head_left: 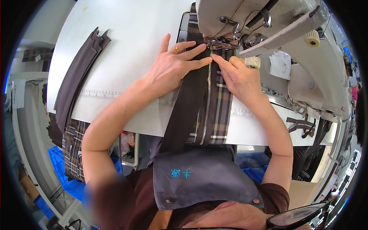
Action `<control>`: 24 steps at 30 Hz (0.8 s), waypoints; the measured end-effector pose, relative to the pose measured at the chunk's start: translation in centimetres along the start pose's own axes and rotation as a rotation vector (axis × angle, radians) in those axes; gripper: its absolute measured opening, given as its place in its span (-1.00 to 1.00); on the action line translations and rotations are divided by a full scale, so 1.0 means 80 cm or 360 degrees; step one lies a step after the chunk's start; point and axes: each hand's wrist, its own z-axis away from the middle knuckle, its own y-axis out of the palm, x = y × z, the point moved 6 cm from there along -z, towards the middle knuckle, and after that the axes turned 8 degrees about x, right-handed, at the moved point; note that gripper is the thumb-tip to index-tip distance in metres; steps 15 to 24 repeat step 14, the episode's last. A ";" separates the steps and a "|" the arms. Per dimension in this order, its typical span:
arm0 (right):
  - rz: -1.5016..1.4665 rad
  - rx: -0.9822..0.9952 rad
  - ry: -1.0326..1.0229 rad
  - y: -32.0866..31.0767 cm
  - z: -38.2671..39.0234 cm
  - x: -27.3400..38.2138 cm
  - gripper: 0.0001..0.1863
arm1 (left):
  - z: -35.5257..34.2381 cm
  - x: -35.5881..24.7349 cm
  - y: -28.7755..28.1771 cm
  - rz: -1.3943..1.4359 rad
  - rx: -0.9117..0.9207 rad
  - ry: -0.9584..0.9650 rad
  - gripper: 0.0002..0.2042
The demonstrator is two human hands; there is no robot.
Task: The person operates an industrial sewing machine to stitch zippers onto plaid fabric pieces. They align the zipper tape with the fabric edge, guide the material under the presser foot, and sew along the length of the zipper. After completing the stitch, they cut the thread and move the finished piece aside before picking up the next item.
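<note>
A long metal-toothed zipper runs down dark brown cloth and plaid cloth, from the sewing machine's presser foot to the table's front edge. My left hand rests on the dark cloth, fingers spread, with the index fingertip at the zipper teeth just in front of the foot. My right hand comes from the other side. Its index finger presses the zipper tape opposite, and its other fingers are curled; the thumb lies partly under the index finger. The strip's near end hangs toward my grey apron.
A sewing machine head overhangs the right side. Dark cut strips lie stacked on the white table at left. Plaid pieces hang over its left front edge, above a blue crate. Loose zippers lie at right.
</note>
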 end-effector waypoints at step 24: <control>-0.0610 -0.1018 0.0135 -0.242 0.127 0.031 -0.71 | 0.099 -0.059 -0.176 0.0104 -0.0566 0.0011 -0.67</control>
